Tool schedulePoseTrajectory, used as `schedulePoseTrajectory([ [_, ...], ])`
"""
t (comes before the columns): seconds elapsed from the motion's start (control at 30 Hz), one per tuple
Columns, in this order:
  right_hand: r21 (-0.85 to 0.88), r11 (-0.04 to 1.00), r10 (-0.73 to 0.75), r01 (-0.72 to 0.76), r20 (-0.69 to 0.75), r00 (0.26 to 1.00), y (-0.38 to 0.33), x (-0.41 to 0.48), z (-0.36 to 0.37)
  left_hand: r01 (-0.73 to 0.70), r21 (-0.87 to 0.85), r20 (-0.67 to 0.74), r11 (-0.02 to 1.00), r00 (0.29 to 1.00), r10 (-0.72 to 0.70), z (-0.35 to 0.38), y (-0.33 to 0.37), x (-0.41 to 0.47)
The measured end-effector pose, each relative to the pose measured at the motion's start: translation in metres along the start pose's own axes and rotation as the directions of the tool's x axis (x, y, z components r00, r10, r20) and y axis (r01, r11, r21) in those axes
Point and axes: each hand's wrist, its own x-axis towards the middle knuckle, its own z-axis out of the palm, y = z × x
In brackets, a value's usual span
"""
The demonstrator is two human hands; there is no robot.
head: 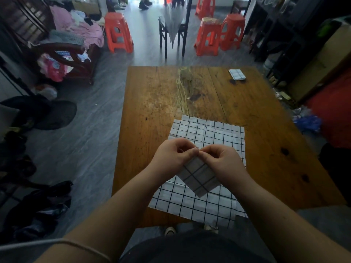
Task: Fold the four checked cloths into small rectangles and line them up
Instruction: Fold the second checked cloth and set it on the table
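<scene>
Pinching the half-folded white checked cloth (pixel 199 176), left hand (pixel 171 154) and right hand (pixel 222 160) gripped it above the flat checked cloths (pixel 191 204), probably two; one folded checked rectangle (pixel 237 74) lay far beyond them on the brown wooden table (pixel 152 103).

A single head view is given, looking forward and steeply down, close over the counter (pixel 256 149), floor beyond.
</scene>
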Motion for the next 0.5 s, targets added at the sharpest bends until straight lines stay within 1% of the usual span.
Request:
schedulePoseTrajectory([
  [0.1, -0.007, 1.000, -0.003, 0.003, 0.003, 1.000, 0.001, 0.000, 0.000, 0.019, -0.044, -0.047, 0.999, 0.999, -0.022, 0.004, -0.002, -0.001],
  [0.27, -0.018, 1.000, 0.020, -0.020, 0.002, 1.000, 0.009, -0.001, -0.003, 0.104, -0.228, -0.113, 0.968, 0.985, -0.132, 0.004, -0.004, 0.003],
  [0.37, -0.021, 0.999, 0.040, -0.040, -0.005, 0.999, 0.016, -0.004, -0.011, 0.128, -0.267, -0.132, 0.955, 0.977, -0.168, 0.001, -0.004, 0.009],
  [0.5, 0.053, 0.994, 0.094, -0.093, -0.026, 0.995, 0.024, -0.011, -0.028, 0.139, -0.311, -0.135, 0.940, 0.973, -0.188, 0.006, 0.002, 0.018],
])
